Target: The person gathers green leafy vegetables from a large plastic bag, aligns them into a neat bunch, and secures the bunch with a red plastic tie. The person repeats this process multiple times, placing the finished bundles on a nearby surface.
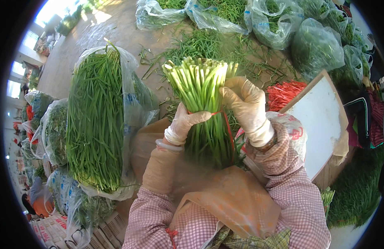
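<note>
A thick bundle of green leafy stalks, seemingly garlic chives [202, 90], stands before me with its pale cut ends up. My gloved left hand [187, 121] grips its left side, the thumb lying over a red tie [217, 112] around the stalks. At the bundle's upper right is my gloved right hand [246, 105], its fingers curled with thumb and index close together against the stalk ends. Whether it pinches a stalk cannot be told. A loose red strand hangs down the bundle's right side. The leaves' lower ends are hidden near my brown apron [235, 199].
A large open plastic bag of green leaves [97, 124] lies at left. Red ties [285, 95] lie beside a white board [319, 115] at right. More filled bags [318, 46] stand behind, with loose trimmings [198, 46] on the floor. A person [41, 199] is at lower left.
</note>
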Available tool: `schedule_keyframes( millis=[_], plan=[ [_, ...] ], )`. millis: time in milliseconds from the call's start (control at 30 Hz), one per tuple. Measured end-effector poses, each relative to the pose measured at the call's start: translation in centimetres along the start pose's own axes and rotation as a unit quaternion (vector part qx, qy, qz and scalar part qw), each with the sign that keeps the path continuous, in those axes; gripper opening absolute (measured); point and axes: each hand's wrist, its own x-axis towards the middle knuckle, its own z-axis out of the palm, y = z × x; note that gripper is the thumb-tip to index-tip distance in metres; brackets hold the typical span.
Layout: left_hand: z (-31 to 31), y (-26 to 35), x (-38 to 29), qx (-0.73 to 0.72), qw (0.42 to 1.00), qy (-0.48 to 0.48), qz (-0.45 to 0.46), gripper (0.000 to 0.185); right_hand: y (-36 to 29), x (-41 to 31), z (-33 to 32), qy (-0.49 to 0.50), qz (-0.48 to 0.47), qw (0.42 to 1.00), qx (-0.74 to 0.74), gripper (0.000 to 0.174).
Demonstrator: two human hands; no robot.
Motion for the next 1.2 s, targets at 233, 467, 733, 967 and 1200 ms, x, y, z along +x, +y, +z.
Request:
schedule_keyframes(
  millis=[233,467,733,967,1200],
  plan=[
    [0.0,0.2,-0.2,0.049,0.999,-0.009,0.0,0.056,1.1,1.6,-0.7,0.009,-0.125,0.951,-0.282,0.011],
    [0.2,-0.3,0.2,0.002,0.999,-0.053,-0.008,0.074,-3.3,3.2,-4.7,-0.078,-0.107,0.947,0.292,0.016],
    [0.4,-0.5,0.2,-0.087,0.994,-0.055,-0.026,0.069,1.4,-2.1,-1.9,0.021,-0.06,0.998,0.025,0.023],
    [0.1,-1.1,0.0,-0.016,1.0,-0.019,-0.011,0.061,1.3,-0.3,0.6,0.078,-0.091,0.989,-0.082,0.021],
    [-0.1,-1.5,0.5,0.009,0.999,-0.045,-0.014,0.07,-1.7,1.0,-0.9,-0.033,0.06,0.997,-0.024,0.005]
  ],
)
